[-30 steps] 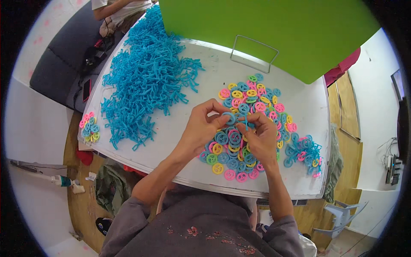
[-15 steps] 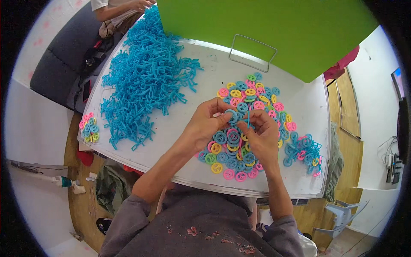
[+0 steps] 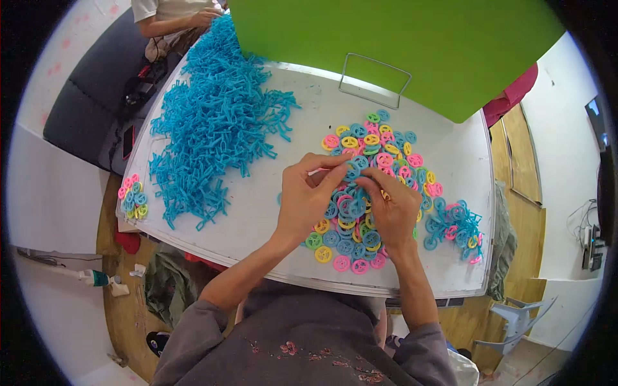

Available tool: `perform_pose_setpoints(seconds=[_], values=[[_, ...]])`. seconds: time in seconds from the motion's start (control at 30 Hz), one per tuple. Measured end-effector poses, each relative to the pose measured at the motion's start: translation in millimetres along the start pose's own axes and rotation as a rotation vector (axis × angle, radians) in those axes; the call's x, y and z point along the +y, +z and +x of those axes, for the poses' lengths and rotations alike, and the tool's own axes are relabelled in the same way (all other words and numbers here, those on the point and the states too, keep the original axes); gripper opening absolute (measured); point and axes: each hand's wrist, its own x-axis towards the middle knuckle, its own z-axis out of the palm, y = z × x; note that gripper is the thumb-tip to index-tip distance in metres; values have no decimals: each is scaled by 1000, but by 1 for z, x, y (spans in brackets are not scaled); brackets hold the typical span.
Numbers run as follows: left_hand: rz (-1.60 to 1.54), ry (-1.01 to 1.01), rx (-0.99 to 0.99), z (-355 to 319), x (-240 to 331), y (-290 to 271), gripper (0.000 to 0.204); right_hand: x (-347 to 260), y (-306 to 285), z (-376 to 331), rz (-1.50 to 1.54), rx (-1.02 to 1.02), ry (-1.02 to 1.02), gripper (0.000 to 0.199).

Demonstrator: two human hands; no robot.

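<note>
Above a pile of small toy wheels (image 3: 360,248) in blue, pink, yellow and green, my two hands meet at the fingertips. My left hand (image 3: 312,193) pinches a blue toy wheel (image 3: 353,171) between thumb and forefinger. Closed up against that wheel, my right hand (image 3: 394,209) grips a thin blue plastic piece, now mostly hidden by the fingers. I cannot tell whether piece and wheel are joined. To the left lies a large heap of blue forked plastic pieces (image 3: 212,122).
On the right of the white table (image 3: 257,219) sits a cluster of blue pieces with wheels (image 3: 458,228). More wheels (image 3: 133,196) lie at the left corner. A green board (image 3: 399,51) with a wire handle (image 3: 375,80) stands at the back. Another person's hand (image 3: 206,17) is at far left.
My hands have drawn together, and the thin blue piece that showed upright in my right fingers is now mostly covered. The view has shifted slightly.
</note>
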Motion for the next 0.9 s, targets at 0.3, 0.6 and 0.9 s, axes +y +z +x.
perform_pose_setpoints(seconds=[0.3, 0.6, 0.9], values=[[405, 147, 60, 0, 6, 0, 18, -10, 2, 1, -84, 4, -76, 13], [207, 146, 104, 3, -11, 0, 15, 0, 6, -1, -126, 35, -130, 15], [134, -48, -54, 8, -7, -9, 16, 6, 8, -1, -176, 65, -195, 16]])
